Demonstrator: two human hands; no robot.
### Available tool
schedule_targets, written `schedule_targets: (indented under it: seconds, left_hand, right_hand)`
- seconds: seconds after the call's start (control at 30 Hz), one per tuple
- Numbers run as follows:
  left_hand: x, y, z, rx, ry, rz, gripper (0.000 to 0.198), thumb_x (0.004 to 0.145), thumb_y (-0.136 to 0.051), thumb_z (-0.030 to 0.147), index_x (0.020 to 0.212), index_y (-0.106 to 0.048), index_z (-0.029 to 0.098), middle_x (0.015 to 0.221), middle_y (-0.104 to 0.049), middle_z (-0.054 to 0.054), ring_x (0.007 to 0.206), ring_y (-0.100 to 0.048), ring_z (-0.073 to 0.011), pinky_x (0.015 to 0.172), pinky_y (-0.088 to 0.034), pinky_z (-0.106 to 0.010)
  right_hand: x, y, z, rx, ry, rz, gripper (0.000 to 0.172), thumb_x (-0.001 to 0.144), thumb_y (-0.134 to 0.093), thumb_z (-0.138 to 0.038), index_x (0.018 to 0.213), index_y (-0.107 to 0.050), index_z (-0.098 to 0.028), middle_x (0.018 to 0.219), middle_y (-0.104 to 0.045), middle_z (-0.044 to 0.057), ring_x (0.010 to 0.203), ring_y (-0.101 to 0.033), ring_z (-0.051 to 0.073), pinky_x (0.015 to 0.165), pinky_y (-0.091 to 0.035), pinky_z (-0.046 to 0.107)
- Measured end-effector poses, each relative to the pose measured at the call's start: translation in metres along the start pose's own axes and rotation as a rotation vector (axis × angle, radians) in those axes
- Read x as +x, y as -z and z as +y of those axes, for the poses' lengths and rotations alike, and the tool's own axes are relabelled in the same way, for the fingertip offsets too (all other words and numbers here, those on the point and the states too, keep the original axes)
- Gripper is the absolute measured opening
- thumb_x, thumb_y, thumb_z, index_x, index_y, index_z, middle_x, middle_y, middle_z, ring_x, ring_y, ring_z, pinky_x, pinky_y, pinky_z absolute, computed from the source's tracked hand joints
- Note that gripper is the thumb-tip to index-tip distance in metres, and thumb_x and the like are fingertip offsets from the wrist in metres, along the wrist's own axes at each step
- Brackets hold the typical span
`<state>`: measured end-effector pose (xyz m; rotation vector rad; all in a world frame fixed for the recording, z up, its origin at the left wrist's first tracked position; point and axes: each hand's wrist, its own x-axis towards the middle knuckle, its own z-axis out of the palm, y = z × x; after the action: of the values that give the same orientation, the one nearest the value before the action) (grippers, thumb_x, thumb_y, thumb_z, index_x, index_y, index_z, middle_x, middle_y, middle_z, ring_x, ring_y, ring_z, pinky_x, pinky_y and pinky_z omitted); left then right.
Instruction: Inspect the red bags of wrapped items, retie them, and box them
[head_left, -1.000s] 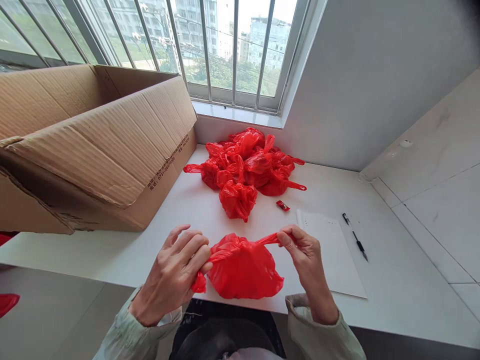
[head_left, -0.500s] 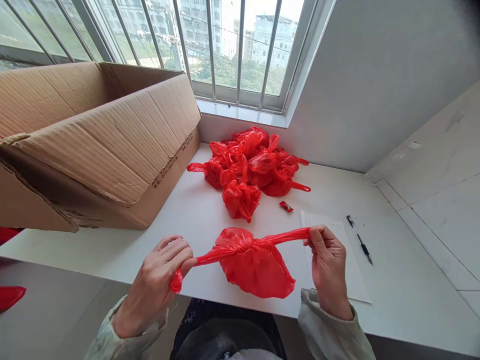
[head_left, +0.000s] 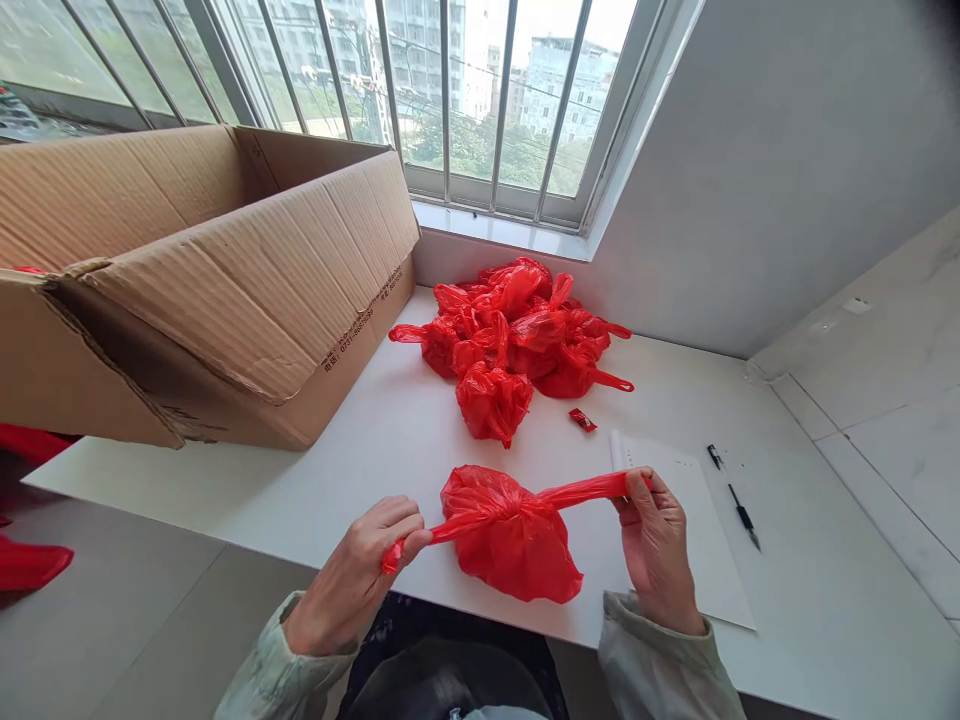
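Okay, near edge first. The left hand (head_left: 360, 575) is over the front edge of the bench (head_left: 337, 450), its fingers (head_left: 401, 530) closed tight in a pinch on the left handle strip (head_left: 439, 528) of the red bag (head_left: 517, 540). The right hand (head_left: 660, 545) has thumb and fingers shut on the right handle strip (head_left: 585, 490). Both strips are drawn taut, away from each other. The bag body rests on the bench close to the front edge, about mid-way along it, just left of the paper sheet (head_left: 701, 540).

Risks, as a judgement:
- The film looks thin, and a harder pull could stretch or tear a strip where it meets the gathered neck.
- Only a short red tail shows past the left pinch, so that end could slip out.
- The body sits near the front edge, so an uneven tug toward the person could drag it off the bench.
- The right hand overlaps the paper sheet and could shove it.

Axis: the long axis runs along the stretched strips, left to right and roughly parallel to the front edge. The right end is a bit higher and farther back. The neck faces up and away, and the bulge hangs toward the front edge.

Farther back, a pen (head_left: 739, 505) lies right of the sheet. A small red sachet (head_left: 583, 420) lies between the sheet and the pile of red bags (head_left: 517, 340), which is heaped at the back edge under the window (head_left: 480, 100). An open cardboard box (head_left: 225, 280) fills the left side of the bench and is apart from the held bag.
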<state>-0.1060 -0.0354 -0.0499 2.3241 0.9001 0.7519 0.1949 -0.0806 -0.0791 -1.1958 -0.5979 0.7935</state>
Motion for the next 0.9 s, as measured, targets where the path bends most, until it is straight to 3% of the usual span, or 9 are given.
schedule_targets:
  seconds: [0.07,0.17,0.27,0.33,0.4,0.5,0.67,0.77,0.9]
  left_hand:
    - [0.003,-0.004,0.006,-0.139,-0.005,-0.037,0.045,0.1,-0.027,0.044,0.07,-0.048,0.019,0.073,-0.049,-0.003,0.07,-0.048,-0.0171,0.064,-0.043,-0.029]
    - [0.001,-0.02,0.001,-0.269,-0.044,0.027,0.055,0.082,-0.048,0.071,0.1,-0.056,0.02,0.104,-0.055,-0.011,0.101,-0.054,-0.0269,0.084,-0.05,-0.039]
    - [-0.006,-0.04,-0.016,-0.177,0.028,0.176,0.089,0.064,-0.065,0.075,0.134,-0.038,0.026,0.144,-0.031,-0.017,0.134,-0.03,-0.0386,0.104,-0.038,-0.056]
    - [-0.007,-0.049,-0.025,-0.159,0.053,0.168,0.096,0.067,-0.063,0.073,0.145,-0.024,0.031,0.154,-0.009,-0.016,0.14,-0.015,-0.0419,0.107,-0.032,-0.061]
    - [-0.003,-0.055,-0.028,-0.217,0.03,0.128,0.096,0.07,-0.06,0.073,0.147,-0.019,0.033,0.157,0.0,-0.013,0.14,-0.012,-0.0432,0.108,-0.031,-0.062]
    - [0.009,-0.067,-0.025,-0.311,-0.02,0.077,0.096,0.07,-0.057,0.076,0.148,-0.018,0.034,0.157,-0.005,-0.011,0.14,-0.013,-0.0431,0.111,-0.024,-0.062]
    - [0.022,-0.085,-0.012,-0.396,-0.02,0.134,0.081,0.083,-0.04,0.073,0.148,-0.018,0.032,0.154,-0.013,-0.013,0.141,-0.013,-0.0401,0.111,-0.021,-0.063]
    - [0.025,-0.086,-0.005,-0.375,-0.074,0.169,0.078,0.085,-0.036,0.072,0.148,-0.015,0.031,0.154,-0.012,-0.012,0.141,-0.013,-0.0385,0.113,-0.021,-0.06]
    - [0.032,-0.081,0.01,-0.334,-0.139,0.246,0.068,0.091,-0.035,0.064,0.147,-0.015,0.033,0.155,-0.009,-0.009,0.142,-0.011,-0.0368,0.112,-0.022,-0.06]
  right_hand:
    - [-0.004,-0.008,-0.004,0.143,-0.048,-0.168,0.044,0.074,-0.065,-0.061,0.098,-0.064,-0.025,0.1,-0.065,0.008,0.095,-0.061,0.023,0.084,-0.051,0.04]
    - [-0.014,-0.017,0.0,0.121,-0.147,-0.494,0.076,0.068,-0.064,-0.071,0.128,-0.052,-0.026,0.132,-0.054,0.014,0.121,-0.051,0.031,0.1,-0.042,0.05]
    - [-0.027,-0.015,0.01,-0.162,-0.151,-0.657,0.081,0.062,-0.076,-0.06,0.131,-0.05,-0.026,0.139,-0.048,0.013,0.129,-0.043,0.032,0.109,-0.032,0.051]
    - [-0.035,-0.012,0.013,-0.316,-0.098,-0.677,0.081,0.062,-0.078,-0.056,0.133,-0.049,-0.028,0.141,-0.046,0.01,0.133,-0.038,0.032,0.112,-0.026,0.051]
    - [-0.044,-0.015,0.013,-0.373,-0.079,-0.703,0.085,0.065,-0.078,-0.051,0.139,-0.041,-0.033,0.142,-0.045,0.007,0.132,-0.038,0.031,0.112,-0.027,0.05]
    - [-0.051,-0.03,0.014,-0.356,-0.036,-0.765,0.091,0.066,-0.078,-0.048,0.144,-0.032,-0.033,0.141,-0.046,0.006,0.129,-0.042,0.03,0.11,-0.031,0.048]
    - [-0.045,-0.049,0.021,-0.305,0.071,-0.729,0.08,0.076,-0.063,-0.061,0.142,-0.039,-0.024,0.135,-0.051,0.01,0.121,-0.049,0.029,0.107,-0.035,0.044]
    - [-0.041,-0.05,0.017,-0.29,0.115,-0.732,0.076,0.077,-0.06,-0.063,0.139,-0.044,-0.024,0.132,-0.054,0.01,0.117,-0.052,0.028,0.106,-0.036,0.043]
    - [-0.041,-0.053,0.005,-0.244,0.156,-0.723,0.07,0.08,-0.047,-0.07,0.133,-0.051,-0.025,0.13,-0.056,0.01,0.125,-0.046,0.029,0.108,-0.034,0.044]
